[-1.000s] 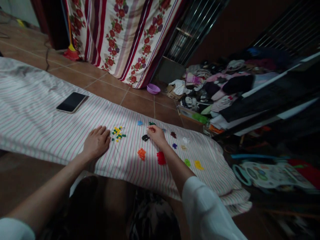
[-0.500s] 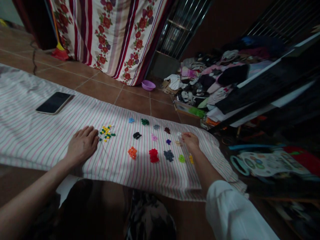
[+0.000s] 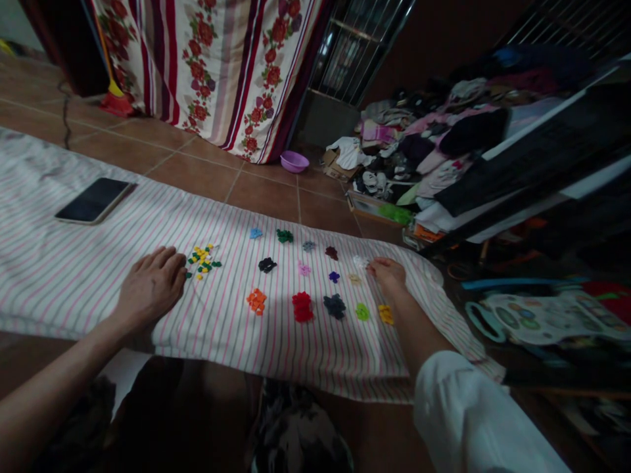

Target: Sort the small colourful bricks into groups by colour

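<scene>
My left hand (image 3: 152, 286) lies flat with its fingers spread on the striped cloth (image 3: 221, 328), just left of a mixed pile of yellow, green and white pieces (image 3: 203, 260). At the right, my right hand (image 3: 389, 274) has its fingers drawn together beside a small white pile (image 3: 361, 262); anything between the fingertips is too small to tell. Single-colour piles stand in rows between the hands, among them orange (image 3: 256, 301), red (image 3: 302, 307), dark grey (image 3: 334, 306), black (image 3: 267, 265) and lime (image 3: 362, 311). A yellow pile (image 3: 386, 314) sits by my right wrist.
A phone (image 3: 94, 200) rests on the cloth at the left. Beyond the cloth are a purple basin (image 3: 294, 161) on the tiled floor and a heap of clothes (image 3: 419, 144). A colourful toy board (image 3: 537, 318) is at the right.
My right hand has shifted slightly right, off the white pile, which now shows more fully. The yellow pile is also less covered. My left hand stays flat; the view has moved a little.
</scene>
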Demonstrator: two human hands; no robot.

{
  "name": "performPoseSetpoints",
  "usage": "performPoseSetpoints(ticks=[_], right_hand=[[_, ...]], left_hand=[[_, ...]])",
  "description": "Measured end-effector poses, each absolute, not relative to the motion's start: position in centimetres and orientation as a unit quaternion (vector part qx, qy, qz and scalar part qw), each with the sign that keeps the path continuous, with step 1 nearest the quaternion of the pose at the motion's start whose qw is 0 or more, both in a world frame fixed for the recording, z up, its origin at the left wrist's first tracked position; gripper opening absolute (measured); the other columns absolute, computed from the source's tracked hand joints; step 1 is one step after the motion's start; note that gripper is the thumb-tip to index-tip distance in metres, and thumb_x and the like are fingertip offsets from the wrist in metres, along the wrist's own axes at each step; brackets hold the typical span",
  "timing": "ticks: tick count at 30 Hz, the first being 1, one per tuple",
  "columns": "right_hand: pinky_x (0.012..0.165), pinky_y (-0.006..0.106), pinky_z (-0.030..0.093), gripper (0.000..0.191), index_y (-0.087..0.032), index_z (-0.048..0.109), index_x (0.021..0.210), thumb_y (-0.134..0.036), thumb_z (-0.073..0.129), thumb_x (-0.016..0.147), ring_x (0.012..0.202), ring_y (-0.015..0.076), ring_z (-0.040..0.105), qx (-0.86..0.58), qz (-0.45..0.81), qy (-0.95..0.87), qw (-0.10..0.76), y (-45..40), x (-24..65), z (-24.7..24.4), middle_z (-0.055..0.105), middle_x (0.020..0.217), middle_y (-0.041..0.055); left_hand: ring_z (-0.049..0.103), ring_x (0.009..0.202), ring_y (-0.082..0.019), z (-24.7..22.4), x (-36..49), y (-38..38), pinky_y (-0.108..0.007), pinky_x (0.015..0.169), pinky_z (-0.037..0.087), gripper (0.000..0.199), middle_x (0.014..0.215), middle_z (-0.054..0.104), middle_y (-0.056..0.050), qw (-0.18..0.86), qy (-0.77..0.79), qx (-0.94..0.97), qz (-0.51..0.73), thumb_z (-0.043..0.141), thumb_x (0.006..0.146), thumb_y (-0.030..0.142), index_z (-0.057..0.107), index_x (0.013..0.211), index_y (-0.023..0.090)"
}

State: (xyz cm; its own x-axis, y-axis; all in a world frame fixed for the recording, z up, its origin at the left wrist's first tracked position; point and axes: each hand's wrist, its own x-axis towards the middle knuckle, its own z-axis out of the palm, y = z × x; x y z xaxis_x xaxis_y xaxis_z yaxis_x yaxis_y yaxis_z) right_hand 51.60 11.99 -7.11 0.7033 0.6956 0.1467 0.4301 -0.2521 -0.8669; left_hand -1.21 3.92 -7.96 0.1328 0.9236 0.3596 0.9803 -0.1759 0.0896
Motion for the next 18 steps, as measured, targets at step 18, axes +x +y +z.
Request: performPoseSetpoints(ticks=[18], right_hand=[[0.059, 0.022, 0.049, 0.014, -0.016, 0.064, 0.08, -0.023, 0.06, 0.069, 0.06, 0.0116, 0.06, -0.684, 0.276, -0.53, 0.418, 11.8, 37.1, -3.3, 0.065, 0.068, 0.0014]], left_hand=[[0.045, 0.126, -0.031, -7.7, -1.4, 3.8, -0.048, 0.103, 0.036, 0.04, 0.13, 0.056, -0.017, 0.041, -0.637, -0.746, -0.19, 0.033, 0.091, 0.03, 0.06, 0.116, 0.014]])
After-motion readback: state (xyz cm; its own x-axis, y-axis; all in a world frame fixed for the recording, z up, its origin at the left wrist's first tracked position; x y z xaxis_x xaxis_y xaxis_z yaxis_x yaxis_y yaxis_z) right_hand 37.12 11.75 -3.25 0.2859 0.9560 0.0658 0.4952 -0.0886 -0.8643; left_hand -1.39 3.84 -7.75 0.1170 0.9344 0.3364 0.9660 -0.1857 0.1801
